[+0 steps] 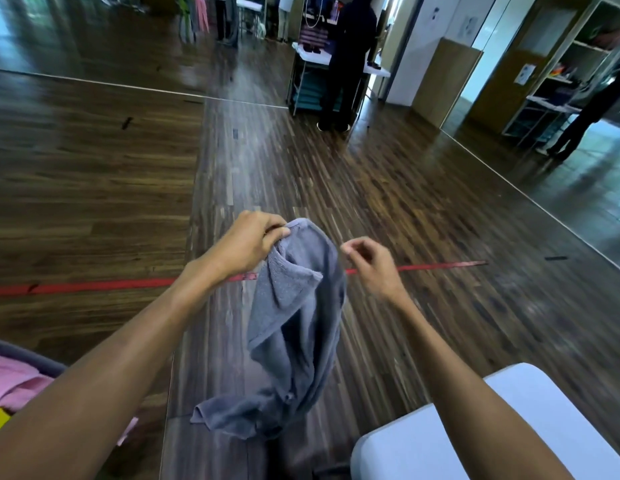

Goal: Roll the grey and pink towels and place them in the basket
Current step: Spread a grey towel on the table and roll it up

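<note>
A grey towel (298,327) hangs crumpled in the air over the wooden floor. My left hand (253,242) pinches its top edge between thumb and fingers. My right hand (369,263) is just right of the towel's upper edge, fingers curled, thumb and forefinger close together; I cannot tell whether it holds the hem. A pink towel (14,382) lies at the lower left, inside a grey-rimmed basket (34,358) that my left forearm partly hides.
A white table (530,410) corner sits at the lower right. A red tape line (93,285) crosses the floor. A person in dark clothes (350,60) stands at a far table with shelves. Mirrors line the walls.
</note>
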Tool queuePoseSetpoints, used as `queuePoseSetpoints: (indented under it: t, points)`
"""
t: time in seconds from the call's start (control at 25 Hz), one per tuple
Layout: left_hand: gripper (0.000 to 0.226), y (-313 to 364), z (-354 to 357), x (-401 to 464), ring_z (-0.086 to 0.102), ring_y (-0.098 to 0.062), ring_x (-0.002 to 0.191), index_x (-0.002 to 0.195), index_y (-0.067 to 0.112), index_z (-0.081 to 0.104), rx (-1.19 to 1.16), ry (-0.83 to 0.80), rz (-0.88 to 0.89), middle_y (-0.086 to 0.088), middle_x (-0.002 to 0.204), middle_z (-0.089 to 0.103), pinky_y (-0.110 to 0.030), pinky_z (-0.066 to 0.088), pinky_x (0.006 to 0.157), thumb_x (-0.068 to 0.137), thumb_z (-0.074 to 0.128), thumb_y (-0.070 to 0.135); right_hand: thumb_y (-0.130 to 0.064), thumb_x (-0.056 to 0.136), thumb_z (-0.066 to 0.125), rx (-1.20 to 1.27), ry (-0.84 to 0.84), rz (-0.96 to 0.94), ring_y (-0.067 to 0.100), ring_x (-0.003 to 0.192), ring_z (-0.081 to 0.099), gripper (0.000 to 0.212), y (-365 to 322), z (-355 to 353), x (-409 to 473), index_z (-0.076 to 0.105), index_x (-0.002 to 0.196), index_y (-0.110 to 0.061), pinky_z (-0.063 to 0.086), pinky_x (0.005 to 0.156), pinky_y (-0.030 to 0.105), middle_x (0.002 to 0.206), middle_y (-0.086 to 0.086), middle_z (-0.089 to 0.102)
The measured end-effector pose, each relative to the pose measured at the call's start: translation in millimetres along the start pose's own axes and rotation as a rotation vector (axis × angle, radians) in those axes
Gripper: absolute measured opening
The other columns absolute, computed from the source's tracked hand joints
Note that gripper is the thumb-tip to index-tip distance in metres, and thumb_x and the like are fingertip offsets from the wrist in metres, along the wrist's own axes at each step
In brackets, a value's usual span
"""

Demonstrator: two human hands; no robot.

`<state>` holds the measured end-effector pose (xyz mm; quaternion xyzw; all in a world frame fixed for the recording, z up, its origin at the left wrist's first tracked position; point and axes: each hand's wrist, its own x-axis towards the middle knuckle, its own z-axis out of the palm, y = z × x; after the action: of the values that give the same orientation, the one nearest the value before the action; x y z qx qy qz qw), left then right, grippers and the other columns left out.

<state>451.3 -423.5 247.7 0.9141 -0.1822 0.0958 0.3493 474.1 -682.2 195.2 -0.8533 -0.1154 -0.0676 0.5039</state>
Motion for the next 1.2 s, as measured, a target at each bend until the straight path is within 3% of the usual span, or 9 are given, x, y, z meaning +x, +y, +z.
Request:
queuePoseSetpoints:
  t: [0.08, 0.2, 0.36, 0.56, 0.68, 0.84, 0.96, 1.08, 1.2]
  points:
    - [0.026, 7.1, 8.9, 0.3, 0.051, 0.000, 0.056, 0.070, 0.017, 0.061, -0.030, -0.070, 0.027, 0.012, 0.058, 0.054, -0.015, 0.031, 0.057, 0.096, 0.056, 0.020, -0.012, 0.093, 0.064, 0.170, -0.209, 0.007, 0.008, 0.092, 0.064, 0.019, -9.6, 22.1, -11.7, 0.065, 0.112, -0.006, 0.054, 0.085, 0.030, 0.100, 0.008, 0.069]
    - [0.033, 11.0, 17.0, -1.2, 0.049, 0.001, 0.052, 0.065, 0.031, 0.050, -0.056, -0.132, 0.055, 0.014, 0.050, 0.049, -0.014, 0.030, 0.053, 0.096, 0.056, 0.020, -0.015, 0.094, 0.064, 0.225, -0.311, -0.017, 0.011, 0.083, 0.057, 0.009, -23.5, 31.3, -10.9, 0.066, 0.099, -0.007, 0.047, 0.079, 0.034, 0.087, 0.000, 0.065]
    - [0.022, 4.1, 15.3, -1.3, 0.054, 0.005, 0.059, 0.074, 0.025, 0.063, 0.019, -0.180, 0.046, 0.021, 0.056, 0.052, -0.012, 0.033, 0.056, 0.094, 0.058, 0.019, -0.017, 0.094, 0.065, 0.175, -0.263, 0.030, 0.008, 0.077, 0.055, 0.015, -24.4, 9.0, 0.6, 0.068, 0.092, -0.002, 0.046, 0.068, 0.030, 0.080, 0.000, 0.064]
    - [0.006, -24.1, 26.5, -13.2, 0.054, 0.000, 0.057, 0.081, 0.016, 0.067, -0.024, -0.218, -0.101, -0.001, 0.071, 0.068, -0.011, 0.038, 0.058, 0.087, 0.066, 0.015, -0.017, 0.089, 0.070, -0.011, -0.035, -0.004, 0.003, 0.069, 0.055, 0.011, -15.8, -23.5, 6.5, 0.071, 0.088, -0.006, 0.047, 0.060, 0.018, 0.077, 0.002, 0.066]
    - [0.008, -24.1, 24.3, -16.9, 0.052, 0.004, 0.056, 0.081, 0.019, 0.066, -0.082, -0.207, -0.112, 0.004, 0.069, 0.065, -0.011, 0.037, 0.057, 0.088, 0.068, 0.021, -0.017, 0.090, 0.070, -0.018, -0.006, 0.023, 0.002, 0.071, 0.058, 0.010, -11.7, -31.7, 2.2, 0.071, 0.094, -0.009, 0.051, 0.063, 0.026, 0.081, -0.001, 0.068]
    - [0.008, 7.8, 16.3, -0.5, 0.055, -0.007, 0.060, 0.085, 0.019, 0.067, -0.114, -0.151, 0.073, 0.003, 0.069, 0.065, -0.018, 0.040, 0.058, 0.091, 0.065, 0.024, -0.018, 0.089, 0.072, 0.043, -0.426, 0.077, 0.006, 0.070, 0.053, 0.030, -22.8, 9.3, -18.6, 0.065, 0.116, -0.009, 0.041, 0.062, 0.023, 0.083, -0.005, 0.062]
    - [0.007, 5.0, 16.1, 3.7, 0.055, -0.005, 0.060, 0.082, 0.024, 0.067, -0.065, -0.203, 0.078, 0.008, 0.067, 0.065, -0.019, 0.039, 0.057, 0.089, 0.066, 0.026, -0.022, 0.090, 0.071, 0.202, -0.390, 0.067, 0.017, 0.069, 0.046, 0.017, -29.1, 26.9, -22.4, 0.068, 0.094, -0.006, 0.034, 0.060, 0.031, 0.076, 0.005, 0.057]
    - [0.010, -11.9, 24.0, -12.9, 0.052, 0.003, 0.056, 0.080, 0.026, 0.066, -0.170, -0.202, -0.034, 0.020, 0.060, 0.060, -0.013, 0.036, 0.057, 0.089, 0.066, 0.029, -0.018, 0.090, 0.069, 0.223, -0.303, 0.066, 0.014, 0.076, 0.056, 0.016, -34.4, 10.2, -15.5, 0.071, 0.092, -0.002, 0.046, 0.071, 0.031, 0.082, 0.008, 0.067]
    - [0.011, -11.9, 35.7, -17.2, 0.051, 0.005, 0.058, 0.078, 0.028, 0.066, -0.355, -0.122, -0.088, 0.024, 0.063, 0.061, -0.011, 0.036, 0.058, 0.090, 0.066, 0.028, -0.029, 0.087, 0.073, 0.176, -0.432, 0.083, 0.016, 0.088, 0.059, 0.027, -34.5, 8.7, -14.3, 0.072, 0.099, -0.005, 0.047, 0.085, 0.035, 0.096, 0.022, 0.071]
